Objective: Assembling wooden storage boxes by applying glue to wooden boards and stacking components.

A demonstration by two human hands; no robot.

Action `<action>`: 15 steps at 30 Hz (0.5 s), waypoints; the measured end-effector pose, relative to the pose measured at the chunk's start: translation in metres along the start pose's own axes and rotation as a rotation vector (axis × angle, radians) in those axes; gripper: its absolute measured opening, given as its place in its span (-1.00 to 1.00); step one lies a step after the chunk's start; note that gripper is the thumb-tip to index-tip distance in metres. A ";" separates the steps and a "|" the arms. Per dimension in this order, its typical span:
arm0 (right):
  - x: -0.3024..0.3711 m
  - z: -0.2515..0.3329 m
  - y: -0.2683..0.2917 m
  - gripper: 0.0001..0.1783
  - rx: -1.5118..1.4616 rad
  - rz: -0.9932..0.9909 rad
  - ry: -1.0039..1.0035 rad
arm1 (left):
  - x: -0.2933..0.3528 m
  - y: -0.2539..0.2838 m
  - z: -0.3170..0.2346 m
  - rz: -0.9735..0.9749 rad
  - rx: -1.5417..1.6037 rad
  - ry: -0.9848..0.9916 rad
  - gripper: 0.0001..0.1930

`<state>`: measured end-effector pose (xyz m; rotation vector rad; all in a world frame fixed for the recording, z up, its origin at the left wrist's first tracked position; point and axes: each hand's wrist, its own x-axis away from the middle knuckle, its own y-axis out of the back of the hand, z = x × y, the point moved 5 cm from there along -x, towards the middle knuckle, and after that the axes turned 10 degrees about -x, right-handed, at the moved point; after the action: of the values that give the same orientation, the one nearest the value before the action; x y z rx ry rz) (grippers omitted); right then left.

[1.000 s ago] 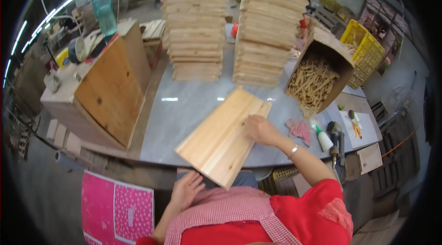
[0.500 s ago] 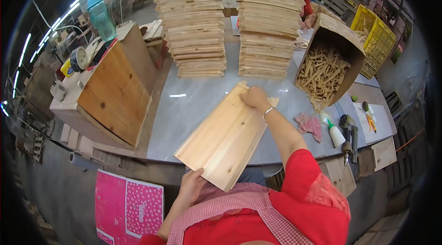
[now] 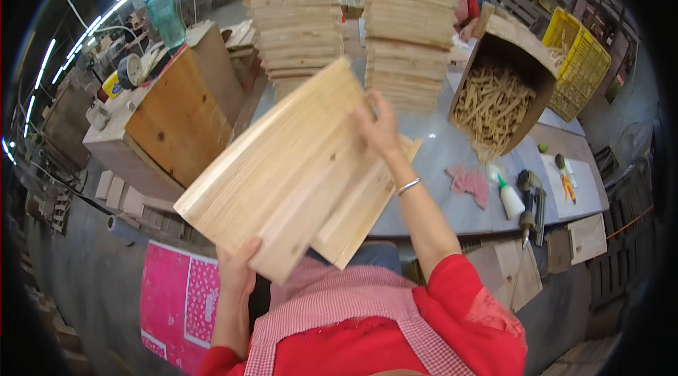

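A pale wooden panel (image 3: 279, 164), slightly blurred, is tilted and raised above the table between my two hands. My left hand (image 3: 237, 268) is closed on its near left edge, with the thumb on the upper face. At the far right edge my right hand (image 3: 379, 127), with a bangle on its wrist, is closed on the panel; some fingertips are hidden. Under the raised panel lies a second wooden panel (image 3: 359, 210), partly covered, its near end at the table's front edge.
Two tall stacks of panels, left (image 3: 296, 30) and right (image 3: 409, 30), stand at the back. To the right are a box of wood strips (image 3: 494, 104), a pink cloth (image 3: 469, 184), a glue bottle (image 3: 510, 199) and an air tool (image 3: 531, 199). A wooden cabinet (image 3: 180, 111) stands left.
The panel has risen off the table and swung up and left in both hands. A second panel now shows beneath it. My left hand has moved left.
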<state>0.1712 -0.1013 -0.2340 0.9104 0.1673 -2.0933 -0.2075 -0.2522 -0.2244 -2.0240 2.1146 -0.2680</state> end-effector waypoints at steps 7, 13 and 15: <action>0.072 -0.024 0.144 -0.58 0.000 -0.265 -0.214 | -0.041 -0.071 -0.002 0.516 -1.299 -1.270 -0.53; 0.139 -0.048 0.213 -0.58 0.053 -0.285 -0.273 | -0.067 -0.078 0.052 0.710 -1.380 -1.304 -0.53; 0.151 -0.049 0.224 -0.61 0.017 -0.332 -0.257 | -0.062 -0.071 0.065 0.747 -1.423 -1.303 -0.55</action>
<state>0.3038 -0.3232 -0.3267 0.6468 0.1748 -2.5006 -0.1191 -0.1932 -0.2666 -0.7160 1.7450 2.3552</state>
